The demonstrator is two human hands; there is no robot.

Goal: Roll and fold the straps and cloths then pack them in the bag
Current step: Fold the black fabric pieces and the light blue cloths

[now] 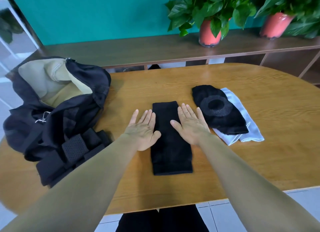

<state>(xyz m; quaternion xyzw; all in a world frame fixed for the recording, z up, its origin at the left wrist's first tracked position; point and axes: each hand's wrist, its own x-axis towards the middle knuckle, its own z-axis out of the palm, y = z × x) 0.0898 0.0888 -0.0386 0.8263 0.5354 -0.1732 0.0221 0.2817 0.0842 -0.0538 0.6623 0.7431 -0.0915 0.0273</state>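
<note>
The long black knitted cloth [171, 150] lay flat on the oval wooden worktop [251, 162], its long axis running from near edge to far edge, with the left hand [143, 129] and right hand [190, 125] equally close at either long side, both hands spread flat and gripping nothing.

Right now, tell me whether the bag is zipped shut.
No, the bag lies wide open, its beige lining showing.
</note>
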